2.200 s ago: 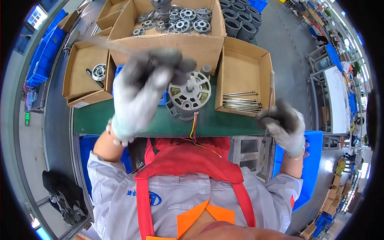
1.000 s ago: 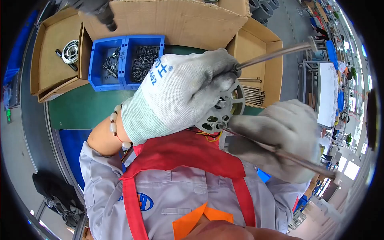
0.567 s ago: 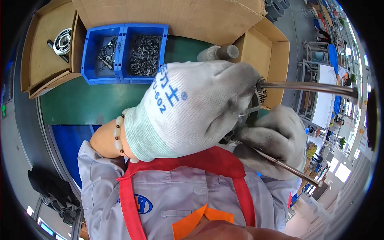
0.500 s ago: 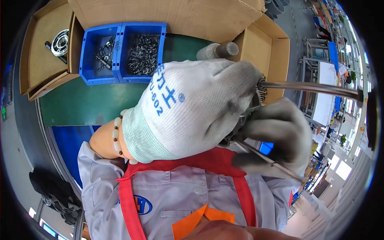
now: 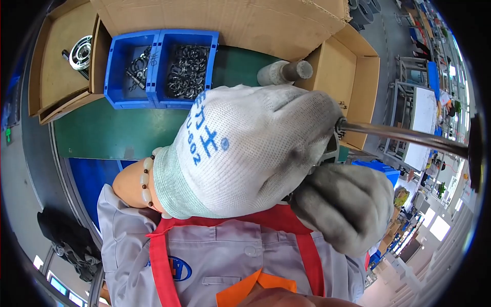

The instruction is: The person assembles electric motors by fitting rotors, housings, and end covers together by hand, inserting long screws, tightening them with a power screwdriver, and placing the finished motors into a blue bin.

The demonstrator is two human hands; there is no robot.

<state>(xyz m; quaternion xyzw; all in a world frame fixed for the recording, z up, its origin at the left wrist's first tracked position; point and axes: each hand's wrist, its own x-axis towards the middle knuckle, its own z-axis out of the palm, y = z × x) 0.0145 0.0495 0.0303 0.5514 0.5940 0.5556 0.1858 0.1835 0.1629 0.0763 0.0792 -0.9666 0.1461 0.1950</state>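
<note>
My left hand (image 5: pixel 255 148), in a white knit glove with blue print and a grey-soiled finger side, is closed around a grey metal part (image 5: pixel 332 148). Most of that part is hidden behind the glove; only its edge shows by the fingers. My right hand (image 5: pixel 345 204), in a dirty grey-white glove, is curled shut just below the part, close against it. What lies inside its fingers is hidden. A shiny metal rod (image 5: pixel 404 134) runs from beside my left fingertips toward a dark fitting at the right edge.
Two blue bins (image 5: pixel 160 102) at the back hold dark rings and small metal pieces. A cardboard tray (image 5: pixel 56 66) at left holds a round metal part (image 5: pixel 81 52). A grey cylinder (image 5: pixel 276 72) stands beside an open cardboard box (image 5: pixel 358 71). The bench top (image 5: pixel 102 133) is green.
My right hand has moved down and left and its fingers have curled in. The thin rod seen beside it earlier no longer shows. My left hand keeps its hold, slightly lower in view.
</note>
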